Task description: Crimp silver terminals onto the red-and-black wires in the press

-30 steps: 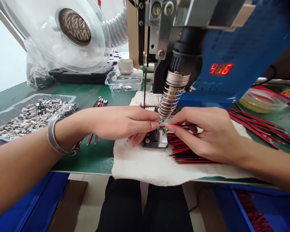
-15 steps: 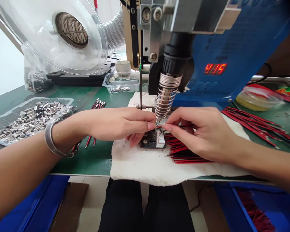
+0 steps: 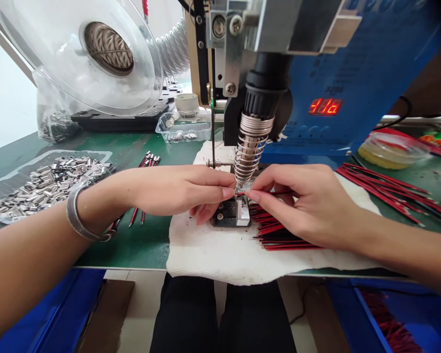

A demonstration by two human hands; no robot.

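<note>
Near the bench's (image 3: pixel 91 250) left edge, a tray (image 3: pixel 108 156) of metal sleeves (image 3: pixel 59 184) sits beside the forearm, probably for quick reach. The left hand (image 3: pixel 172 191) comes up to the spring-wrapped iron (image 3: pixel 249 152); whether its fingertips grip anything, I can't tell. Atop the metal block (image 3: pixel 243 213), the right hand (image 3: pixel 308 203) pinches a red wire (image 3: pixel 242 194), seemingly steadying it. More wires (image 3: pixel 279 241) lie beneath, toward the cloth's (image 3: pixel 206 257) front edge, conveniently close.

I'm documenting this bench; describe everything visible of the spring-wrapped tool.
The tool slants down, its lower end toward the picture's left. Its upper part is black, plastic-looking and ribbed; below, a silvery wire spring, tight above, open below, wraps a metal-looking shaft. Its tip ends between the left hand and right hand; contact there is unclear.
</note>
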